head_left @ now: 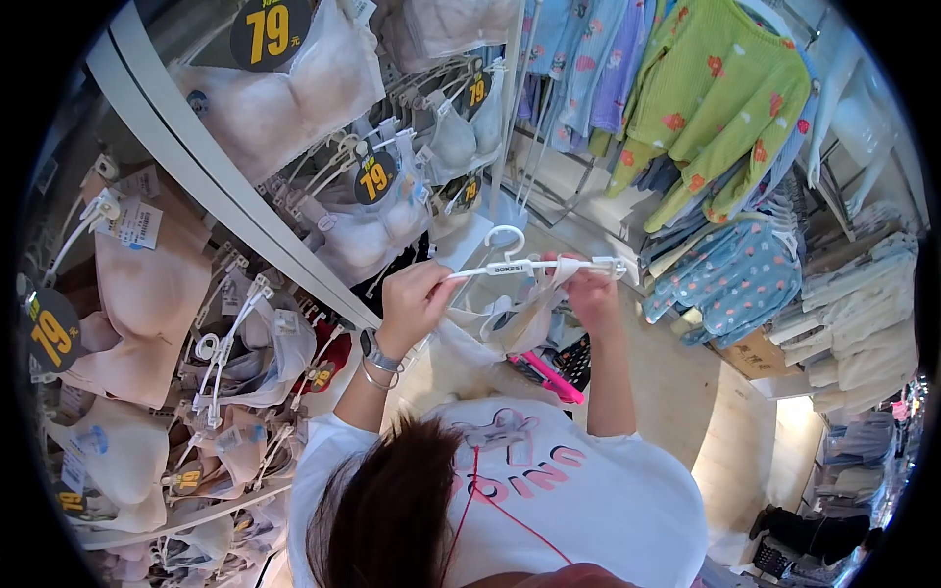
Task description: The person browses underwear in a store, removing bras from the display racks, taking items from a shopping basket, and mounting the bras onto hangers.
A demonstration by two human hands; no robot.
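A white plastic clothes hanger (508, 267) with a printed label at its middle is held level in front of my chest, hook upward. My left hand (417, 304), with a watch and bracelet at the wrist, pinches one end of it. At the clip end, my right hand (591, 297) is closed around the hanger, beside a pale strap looped over the bar. A whitish bra (510, 328) hangs below the hanger between both hands. The fingertips of my right hand are partly hidden behind the bar and strap.
Racks of bras (147, 314) with round price signs (374, 174) stand close at the left, behind a white upright panel (225, 167). A green patterned pajama set (701, 98) and other garments hang at the right. A pink-edged object (547, 377) shows below the bra.
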